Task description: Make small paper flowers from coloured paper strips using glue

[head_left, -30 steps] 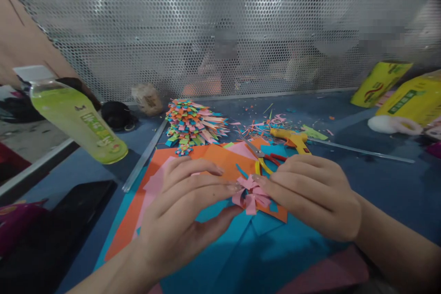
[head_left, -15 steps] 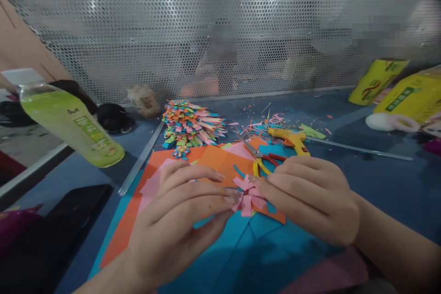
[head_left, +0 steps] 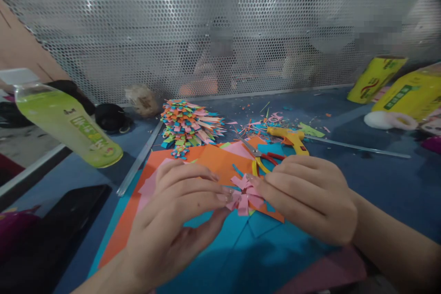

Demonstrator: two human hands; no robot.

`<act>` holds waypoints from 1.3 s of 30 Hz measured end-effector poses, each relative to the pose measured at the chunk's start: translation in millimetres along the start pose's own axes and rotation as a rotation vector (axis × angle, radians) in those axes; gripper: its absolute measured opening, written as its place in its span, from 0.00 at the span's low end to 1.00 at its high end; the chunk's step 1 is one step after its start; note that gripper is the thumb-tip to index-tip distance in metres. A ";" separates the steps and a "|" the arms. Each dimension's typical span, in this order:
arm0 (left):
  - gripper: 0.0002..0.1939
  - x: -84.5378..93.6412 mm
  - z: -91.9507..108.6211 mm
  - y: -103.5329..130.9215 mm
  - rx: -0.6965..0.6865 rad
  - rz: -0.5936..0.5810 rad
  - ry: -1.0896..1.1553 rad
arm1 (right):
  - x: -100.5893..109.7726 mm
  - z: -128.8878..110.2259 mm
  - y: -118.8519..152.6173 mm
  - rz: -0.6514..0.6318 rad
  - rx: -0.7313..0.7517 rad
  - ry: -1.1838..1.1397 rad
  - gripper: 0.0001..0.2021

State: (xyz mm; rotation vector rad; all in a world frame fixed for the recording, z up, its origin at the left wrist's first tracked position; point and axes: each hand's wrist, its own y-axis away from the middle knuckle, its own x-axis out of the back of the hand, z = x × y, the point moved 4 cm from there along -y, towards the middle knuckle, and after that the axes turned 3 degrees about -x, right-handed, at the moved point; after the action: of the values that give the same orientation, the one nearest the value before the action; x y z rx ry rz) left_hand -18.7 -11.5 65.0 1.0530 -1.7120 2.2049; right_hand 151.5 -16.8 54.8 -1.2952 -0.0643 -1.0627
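Observation:
Between my hands is a pink paper flower (head_left: 244,200) made of curled strips. My left hand (head_left: 179,213) pinches its left petals between thumb and fingertips. On its upper right, my right hand (head_left: 310,197) grips another petal, its fingers curled in and partly hiding the thumb. Below lie blue paper (head_left: 220,262) and orange paper (head_left: 220,163) in overlapping sheets. Just beyond the flower are scissors (head_left: 255,152) with red and yellow handles, blades half apart. Past them rests a yellow glue gun (head_left: 291,138).
A cone of layered colourful paper strips (head_left: 188,124) stands behind the sheets, with paper scraps (head_left: 255,126) to its right. A green drink bottle (head_left: 69,119) tilts at left above a black phone (head_left: 74,211). Clear glue sticks (head_left: 361,148) lie about. A perforated metal panel (head_left: 220,23) closes the back.
My left fingertips have shifted slightly left on the flower, showing more of its left petals. My right hand keeps its grip. The whole view has drifted a little.

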 end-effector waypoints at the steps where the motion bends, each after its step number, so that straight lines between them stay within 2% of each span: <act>1: 0.15 0.0 0.2 -0.1 -0.002 -0.008 -0.008 | 0.2 0.0 -0.5 -0.007 0.000 -0.005 0.08; 13: 0.14 0.5 2.7 -3.0 -0.021 -0.048 -0.056 | 1.4 0.1 -3.5 -0.022 0.017 -0.002 0.08; 20: 0.17 -0.6 0.3 -0.4 -0.004 -0.029 -0.039 | 0.6 -0.2 -2.8 -0.011 0.000 0.002 0.08; 32: 0.15 -4.2 -2.4 1.4 0.015 -0.075 -0.011 | -1.6 2.2 -3.7 -0.050 0.009 -0.037 0.07; 35: 0.15 -5.4 -4.9 3.2 0.071 -0.052 -0.013 | -7.6 5.0 -1.2 -0.092 -0.044 -0.081 0.08; 39: 0.17 -7.3 -15.8 9.6 0.305 0.028 0.046 | -22.7 11.3 2.3 -0.176 -0.279 -0.268 0.05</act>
State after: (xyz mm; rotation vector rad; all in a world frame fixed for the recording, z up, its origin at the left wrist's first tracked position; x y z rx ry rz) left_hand -25.0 1.6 51.5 1.0332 -1.4097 2.5444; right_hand 146.2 5.5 43.8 -1.7060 -0.2427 -1.0660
